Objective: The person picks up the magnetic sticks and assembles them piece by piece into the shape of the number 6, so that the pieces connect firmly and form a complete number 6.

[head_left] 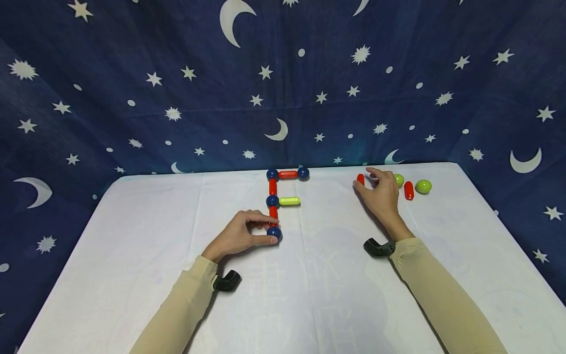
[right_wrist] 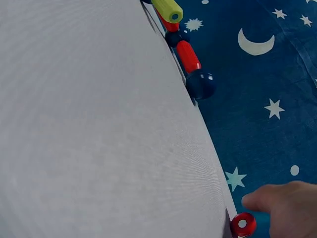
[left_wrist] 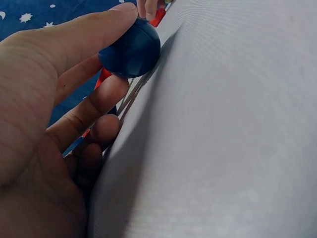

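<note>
On the white table stands a joined figure of dark blue balls and short rods, roughly F-shaped. My left hand point(head_left: 240, 232) holds its nearest blue ball point(left_wrist: 132, 52) between thumb and fingers, with fingertips beside the red rod point(head_left: 273, 213) above it. A yellow-green rod point(head_left: 289, 201) sticks out rightward from the middle ball point(head_left: 272, 201). Another red rod point(head_left: 288, 174) joins two balls at the far end. My right hand point(head_left: 381, 194) is at a loose red rod point(right_wrist: 243, 224), thumb and finger spread around it; a fingertip stands off from it in the right wrist view.
Right of my right hand lie another red rod point(head_left: 409, 191) and a green ball point(head_left: 423, 186). A second green ball point(head_left: 399, 180) is partly covered by that hand. A dark blue curtain point(head_left: 283, 88) with moons and stars hangs behind the white table point(head_left: 146, 275).
</note>
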Tool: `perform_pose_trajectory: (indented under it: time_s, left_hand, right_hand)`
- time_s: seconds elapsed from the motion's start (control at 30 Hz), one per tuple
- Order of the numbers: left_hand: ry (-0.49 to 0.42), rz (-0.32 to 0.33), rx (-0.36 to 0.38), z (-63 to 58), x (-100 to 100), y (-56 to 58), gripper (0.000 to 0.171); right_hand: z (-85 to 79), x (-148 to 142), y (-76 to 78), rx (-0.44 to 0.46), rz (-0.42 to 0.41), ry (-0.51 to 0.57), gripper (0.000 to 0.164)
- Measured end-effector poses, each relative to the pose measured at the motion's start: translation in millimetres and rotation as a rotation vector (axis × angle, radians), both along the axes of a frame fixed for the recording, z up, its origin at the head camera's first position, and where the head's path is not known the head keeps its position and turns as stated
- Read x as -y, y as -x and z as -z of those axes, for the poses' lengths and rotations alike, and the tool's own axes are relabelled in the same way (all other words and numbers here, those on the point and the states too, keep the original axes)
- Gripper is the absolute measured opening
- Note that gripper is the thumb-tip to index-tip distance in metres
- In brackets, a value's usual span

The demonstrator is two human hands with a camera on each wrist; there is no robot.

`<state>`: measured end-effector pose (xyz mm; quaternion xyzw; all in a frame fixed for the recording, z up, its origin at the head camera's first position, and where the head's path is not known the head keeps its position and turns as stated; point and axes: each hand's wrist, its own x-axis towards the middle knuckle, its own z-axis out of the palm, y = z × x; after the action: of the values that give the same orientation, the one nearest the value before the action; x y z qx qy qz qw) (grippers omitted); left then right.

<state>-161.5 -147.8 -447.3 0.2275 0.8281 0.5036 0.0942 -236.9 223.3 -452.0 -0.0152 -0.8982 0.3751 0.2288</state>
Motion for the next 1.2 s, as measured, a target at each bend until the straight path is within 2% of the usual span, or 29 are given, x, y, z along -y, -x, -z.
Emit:
perform_pose_trajectory:
  time_s: [0.37,0.73,0.87,1.2]
  left_hand:
    - [0.004,0.003,0.0,-0.4,0,-1.4,0.04]
    - [-0.013,0.007,0.001,-1.2,-1,-2.2,0.04]
    - [-0.016,0.009,-0.003,-1.0,-1,-2.1,0.04]
    - [-0.018,0.006,-0.018,-1.4,-1,-1.0,0.04]
  right_hand:
    - [4.9,1,-2.9,0.082,0.006,-0.022,0.041]
    - [4.5,1,-2.8,0.08,-0.021,-0.031,0.03]
    - [1.2,3,-2.7,0.072,-0.092,-0.015,0.03]
    - [-16.9,23,-9.4,0.064,-0.38,0.054,0.026]
